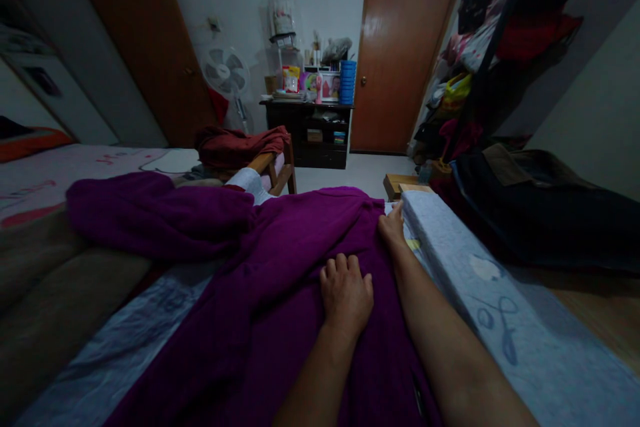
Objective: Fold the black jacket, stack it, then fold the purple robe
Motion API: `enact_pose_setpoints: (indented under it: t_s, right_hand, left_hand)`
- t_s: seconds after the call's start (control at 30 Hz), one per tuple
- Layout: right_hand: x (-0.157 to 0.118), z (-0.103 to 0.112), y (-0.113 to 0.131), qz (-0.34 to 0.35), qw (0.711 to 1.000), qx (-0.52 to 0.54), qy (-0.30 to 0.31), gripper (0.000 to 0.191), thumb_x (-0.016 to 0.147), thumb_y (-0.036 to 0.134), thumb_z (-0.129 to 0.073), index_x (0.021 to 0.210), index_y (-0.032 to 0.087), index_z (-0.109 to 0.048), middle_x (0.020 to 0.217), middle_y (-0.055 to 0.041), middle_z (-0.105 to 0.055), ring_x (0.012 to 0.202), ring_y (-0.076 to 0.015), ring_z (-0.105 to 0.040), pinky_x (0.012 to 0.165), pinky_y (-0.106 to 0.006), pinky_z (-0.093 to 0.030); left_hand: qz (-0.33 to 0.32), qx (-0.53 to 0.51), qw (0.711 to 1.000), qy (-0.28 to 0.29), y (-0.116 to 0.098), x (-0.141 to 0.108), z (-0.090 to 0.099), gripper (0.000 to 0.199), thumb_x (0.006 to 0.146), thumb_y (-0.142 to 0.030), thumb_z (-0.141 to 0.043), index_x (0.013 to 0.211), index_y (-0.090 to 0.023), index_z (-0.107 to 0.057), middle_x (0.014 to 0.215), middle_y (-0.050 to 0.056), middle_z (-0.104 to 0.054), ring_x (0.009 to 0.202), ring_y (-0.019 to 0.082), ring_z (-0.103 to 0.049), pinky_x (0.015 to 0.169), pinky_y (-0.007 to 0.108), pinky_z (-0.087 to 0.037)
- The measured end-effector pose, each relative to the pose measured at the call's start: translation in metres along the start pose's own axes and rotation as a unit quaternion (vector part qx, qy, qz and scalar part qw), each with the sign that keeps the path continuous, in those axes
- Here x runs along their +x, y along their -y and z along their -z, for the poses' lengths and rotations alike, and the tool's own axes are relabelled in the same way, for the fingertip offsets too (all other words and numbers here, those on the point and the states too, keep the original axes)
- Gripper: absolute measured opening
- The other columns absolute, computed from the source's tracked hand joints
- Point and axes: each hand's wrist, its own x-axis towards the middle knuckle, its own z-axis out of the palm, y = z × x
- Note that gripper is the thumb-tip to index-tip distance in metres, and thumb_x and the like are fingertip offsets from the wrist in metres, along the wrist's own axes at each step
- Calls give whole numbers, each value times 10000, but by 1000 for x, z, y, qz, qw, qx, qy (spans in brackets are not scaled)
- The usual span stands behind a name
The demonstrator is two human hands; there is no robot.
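A purple long-sleeved garment [300, 233] lies spread over the bed in front of me, one sleeve [160, 213] stretched out to the left. My left hand [347, 290] rests palm down on the middle of the cloth, its fingers slightly bent and the thumb apart. Farther forward, at the garment's right edge, my right hand [393, 223] is closed on the cloth; its fingertips are partly hidden. Near the bottom, a small dark slit or zip shows on the garment's right side.
Brown blankets [45, 280] lie at the left, near a pink bedspread [125, 163]. To the right are a pale mattress edge [480, 280] and folded dark clothes [540, 207]. Beyond the bed stand a fan [227, 73], a black cabinet [305, 137] and a wooden door [407, 47].
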Motion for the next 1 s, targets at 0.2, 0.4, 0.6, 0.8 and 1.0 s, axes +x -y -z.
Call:
enact_pose_setpoints:
  t_s: [0.2,0.4,0.6,0.8,1.0]
  right_hand:
    - [-8,4,18,131,988,-44,73,528,821,132,-363,1337,87,-466,1421,-161,-452,1337,-251,-365,1111,-397,-282]
    - [-15,1,24,135,973,-85,165,568,921,328,-378,1430,77,-352,1509,-169,-343,1391,-260,-302,1118,-410,-264]
    - [-13,1,28,68,962,-121,236,658,926,433,-367,1490,118,-243,1573,-143,-202,1436,-313,-182,1117,-519,-208]
    - [-14,4,26,74,979,-59,180,599,891,395,-448,1425,134,-376,1518,-135,-343,1391,-279,-294,1109,-433,-249]
    - [-11,13,21,-28,994,-62,84,485,904,276,-363,1324,69,-485,1302,-214,-537,1232,-290,-470,1025,-420,-345]
  left_hand:
    - [0,4,1000,-1,0,0,-1,254,842,-406,-603,1002,-211,-570,1031,72,-544,1001,265,-489,871,419,-377]
    - [1,7,1000,1,-1,0,-1,270,831,-412,-625,1007,-213,-574,1038,71,-544,1010,260,-487,891,416,-377]
    - [-3,9,1000,-1,-1,-1,-2,291,824,-412,-637,1025,-210,-575,1047,72,-543,1009,258,-489,898,415,-384]
    - [-6,3,1000,0,-1,-1,-1,288,827,-406,-638,1024,-207,-573,1048,78,-540,1011,267,-490,894,429,-395]
    - [-31,-29,999,20,-2,1,-6,288,837,-320,-635,1099,-229,-555,1120,64,-548,1064,250,-480,955,427,-377]
